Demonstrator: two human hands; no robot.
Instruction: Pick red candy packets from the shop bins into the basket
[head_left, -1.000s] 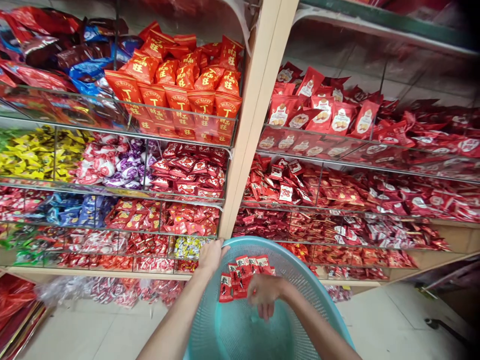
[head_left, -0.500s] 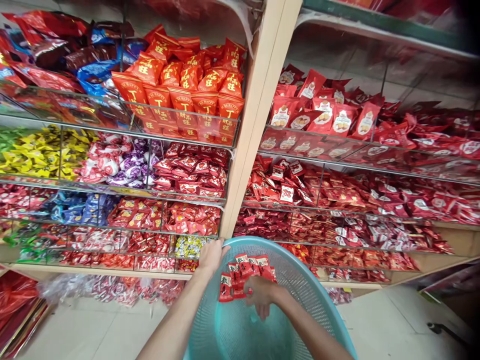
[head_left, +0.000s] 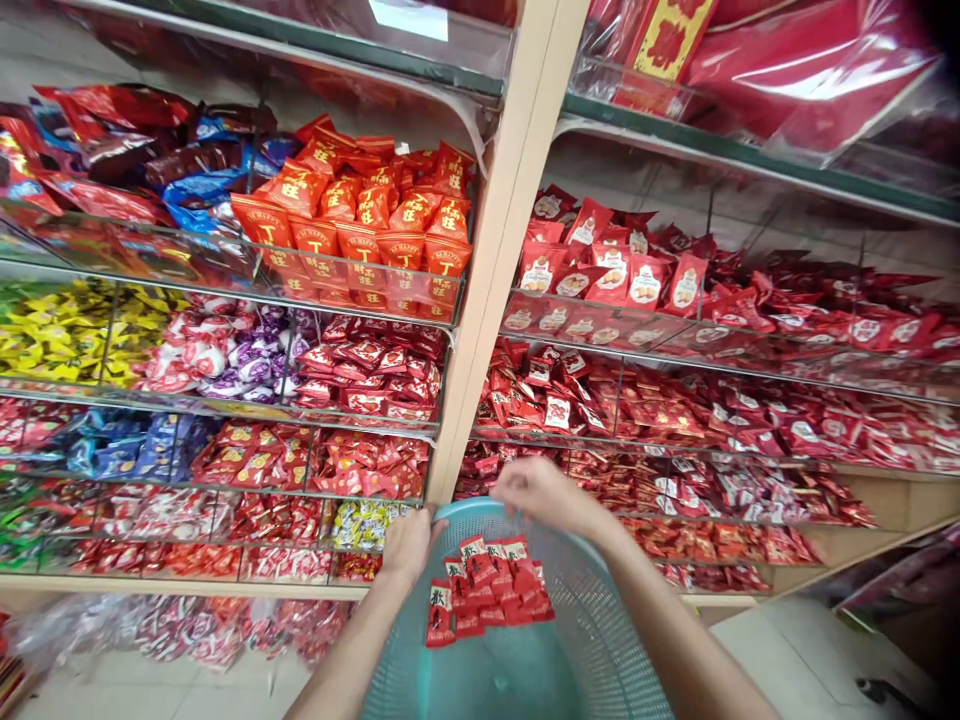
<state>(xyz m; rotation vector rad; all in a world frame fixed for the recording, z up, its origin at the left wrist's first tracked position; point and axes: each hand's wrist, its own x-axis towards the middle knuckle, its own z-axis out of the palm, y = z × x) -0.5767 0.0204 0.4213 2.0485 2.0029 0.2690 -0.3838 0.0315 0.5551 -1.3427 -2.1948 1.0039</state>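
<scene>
Shelving [head_left: 491,280] framed in pale wood, its bins heaped with wrapped sweets [head_left: 300,195], takes up most of my view. Below it I have the basket [head_left: 592,620], turquoise and deep, its sides pierced with small holes. My left grip [head_left: 407,545] is clasped on the basket's rim. My right grip [head_left: 536,490] is up at the far rim with its fingers bent; I cannot tell whether it holds anything. Smallest are the packets [head_left: 487,590]: flat, red and shiny, several with a pale end bearing a black character, overlapping in a loose cluster. They lie inside the basket, apart from both grips, nearer me than the right one and just to the right of the left one.
</scene>
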